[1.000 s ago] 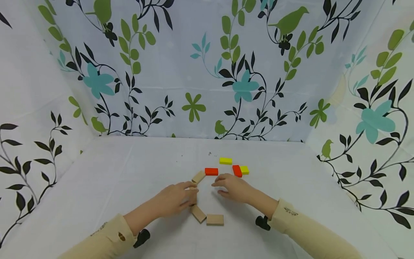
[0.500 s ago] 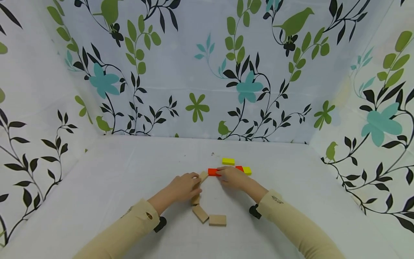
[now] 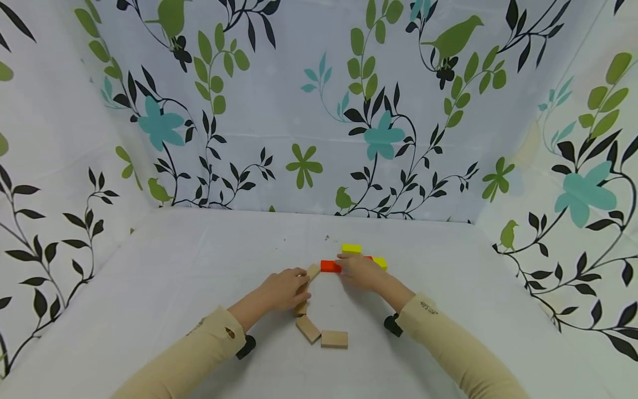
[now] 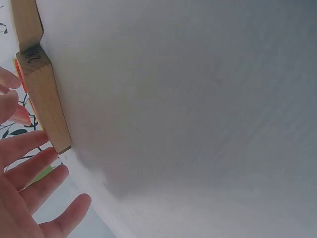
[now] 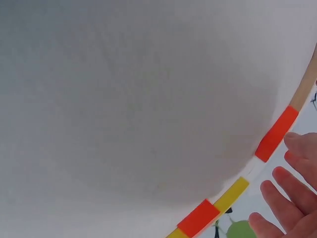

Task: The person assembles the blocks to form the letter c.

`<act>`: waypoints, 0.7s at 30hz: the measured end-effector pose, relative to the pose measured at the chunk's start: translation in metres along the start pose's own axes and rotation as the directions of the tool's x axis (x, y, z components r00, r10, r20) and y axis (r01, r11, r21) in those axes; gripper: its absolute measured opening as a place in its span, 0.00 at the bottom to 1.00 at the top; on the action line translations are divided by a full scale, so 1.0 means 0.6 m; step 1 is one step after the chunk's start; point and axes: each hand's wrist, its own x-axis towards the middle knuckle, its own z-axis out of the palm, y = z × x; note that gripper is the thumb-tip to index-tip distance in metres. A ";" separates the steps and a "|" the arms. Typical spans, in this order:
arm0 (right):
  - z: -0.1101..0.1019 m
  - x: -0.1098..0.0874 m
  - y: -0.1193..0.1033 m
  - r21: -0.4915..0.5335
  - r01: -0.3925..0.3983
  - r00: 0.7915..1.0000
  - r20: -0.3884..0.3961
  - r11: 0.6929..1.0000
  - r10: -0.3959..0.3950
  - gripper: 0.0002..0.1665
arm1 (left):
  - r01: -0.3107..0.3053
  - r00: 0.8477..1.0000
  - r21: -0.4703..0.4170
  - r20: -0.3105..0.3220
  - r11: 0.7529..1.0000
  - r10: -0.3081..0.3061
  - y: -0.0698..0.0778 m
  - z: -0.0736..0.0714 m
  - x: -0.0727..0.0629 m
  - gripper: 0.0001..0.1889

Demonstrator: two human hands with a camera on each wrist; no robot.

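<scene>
My left hand is over the left side of a curved row of plain wooden blocks, partly hiding some. In the left wrist view its fingers are extended, with fingertips close to the end of a wooden block; contact is unclear. A second wooden block adjoins that one. At the row's far end lies a red block, beside an angled wooden block. My right hand is at the red block's right end, its fingers loosely extended and one fingertip at the block's edge in the right wrist view.
Behind the right hand lie a yellow block, a mostly hidden red block and another yellow block. Two wooden blocks, one angled and one level, form the near end. Patterned cloth hangs behind the white surface.
My right hand has moved away from me to the red block, and its fingers have since shifted slightly right. My left hand has slid a little farther along the wooden row. The head view has shifted.
</scene>
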 end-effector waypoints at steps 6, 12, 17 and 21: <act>0.001 0.009 0.024 -0.012 -0.092 0.995 -0.036 0.996 0.092 0.24 | -0.018 1.000 -0.025 0.000 1.000 0.018 0.000 0.001 0.000 0.25; 0.002 0.016 0.046 -0.039 -0.137 0.990 -0.042 0.990 0.135 0.24 | -0.040 0.999 -0.042 -0.016 0.998 0.039 0.002 -0.003 0.008 0.23; 0.000 0.017 0.054 -0.003 -0.150 0.988 -0.022 0.989 0.150 0.22 | -0.043 0.999 -0.050 -0.035 0.998 0.041 0.001 -0.010 0.031 0.21; -0.002 0.018 0.056 -0.002 -0.152 0.988 -0.012 0.988 0.152 0.20 | -0.012 1.000 -0.081 -0.017 0.997 0.011 -0.005 -0.023 0.054 0.20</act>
